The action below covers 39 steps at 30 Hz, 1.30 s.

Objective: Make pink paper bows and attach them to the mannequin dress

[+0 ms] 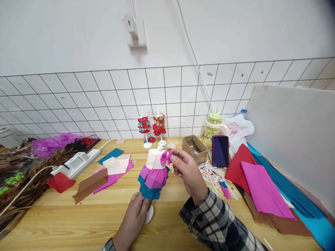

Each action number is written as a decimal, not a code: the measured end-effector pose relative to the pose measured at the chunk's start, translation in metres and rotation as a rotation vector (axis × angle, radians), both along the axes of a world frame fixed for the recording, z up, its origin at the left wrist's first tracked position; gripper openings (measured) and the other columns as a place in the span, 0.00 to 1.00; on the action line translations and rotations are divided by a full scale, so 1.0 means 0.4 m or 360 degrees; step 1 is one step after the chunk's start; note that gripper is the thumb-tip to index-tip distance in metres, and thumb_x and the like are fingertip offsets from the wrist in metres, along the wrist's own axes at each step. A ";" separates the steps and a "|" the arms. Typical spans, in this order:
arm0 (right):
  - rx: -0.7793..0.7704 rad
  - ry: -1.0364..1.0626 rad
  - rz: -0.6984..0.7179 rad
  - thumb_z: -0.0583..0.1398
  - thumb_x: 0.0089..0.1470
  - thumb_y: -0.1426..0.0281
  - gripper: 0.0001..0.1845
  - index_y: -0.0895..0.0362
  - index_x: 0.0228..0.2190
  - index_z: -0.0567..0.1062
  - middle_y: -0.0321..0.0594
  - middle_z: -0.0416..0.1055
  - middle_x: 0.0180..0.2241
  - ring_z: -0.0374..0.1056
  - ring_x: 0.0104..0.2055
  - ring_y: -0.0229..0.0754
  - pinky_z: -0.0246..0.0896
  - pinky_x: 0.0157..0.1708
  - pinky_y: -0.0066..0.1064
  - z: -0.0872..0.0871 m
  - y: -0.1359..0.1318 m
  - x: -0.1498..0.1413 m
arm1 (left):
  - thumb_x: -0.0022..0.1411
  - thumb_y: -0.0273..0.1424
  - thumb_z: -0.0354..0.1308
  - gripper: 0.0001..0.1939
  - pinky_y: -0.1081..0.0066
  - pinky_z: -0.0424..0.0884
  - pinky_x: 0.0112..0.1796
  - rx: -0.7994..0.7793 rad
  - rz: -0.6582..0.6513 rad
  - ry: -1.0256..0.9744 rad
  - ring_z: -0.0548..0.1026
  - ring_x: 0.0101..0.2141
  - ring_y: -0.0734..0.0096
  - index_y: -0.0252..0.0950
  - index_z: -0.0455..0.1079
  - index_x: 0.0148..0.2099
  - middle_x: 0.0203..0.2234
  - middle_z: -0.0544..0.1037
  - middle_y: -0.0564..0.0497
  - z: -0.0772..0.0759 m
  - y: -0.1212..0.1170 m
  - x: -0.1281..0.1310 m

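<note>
A small dress form (154, 174) stands in front of me, tilted a little, in a cream top with a magenta and teal ruffled paper skirt. My left hand (136, 212) is closed around its stand below the skirt, just above the round white base (149, 214). Between the thumb and fingertips of my right hand (187, 170) is a pleated magenta paper bow (165, 158). The bow lies against the upper right of the cream top; whether it is attached there I cannot tell.
Two dressed mini forms (159, 125) stand by the tiled wall. Right are a cardboard box (195, 148), a phone (220, 151), a drink bottle (213, 127), paper scraps (213, 176) and coloured crepe sheets (267, 191). Left are a power strip (78, 164) and loose paper pieces (90, 184).
</note>
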State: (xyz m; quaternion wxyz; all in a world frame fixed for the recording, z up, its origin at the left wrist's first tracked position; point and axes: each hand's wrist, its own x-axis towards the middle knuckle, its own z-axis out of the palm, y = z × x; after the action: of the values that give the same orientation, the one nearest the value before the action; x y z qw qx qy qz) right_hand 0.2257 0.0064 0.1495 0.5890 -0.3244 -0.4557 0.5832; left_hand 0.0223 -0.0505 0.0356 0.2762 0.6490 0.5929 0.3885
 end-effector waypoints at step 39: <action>0.0286 -0.0379 -0.0518 0.52 0.60 0.56 0.20 0.55 0.46 0.72 0.42 0.72 0.43 0.66 0.46 0.43 0.60 0.45 0.33 -0.091 0.008 0.030 | 0.64 0.47 0.44 0.23 0.69 0.65 0.32 -0.0016 -0.0063 -0.0147 0.70 0.27 0.65 0.36 0.69 0.29 0.26 0.74 0.48 0.026 0.070 0.062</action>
State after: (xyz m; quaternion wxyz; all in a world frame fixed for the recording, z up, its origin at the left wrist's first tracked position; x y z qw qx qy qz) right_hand 0.2378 0.0095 0.1132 0.6439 -0.4064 -0.5139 0.3951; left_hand 0.0470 -0.0225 0.0460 0.3142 0.6406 0.5685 0.4096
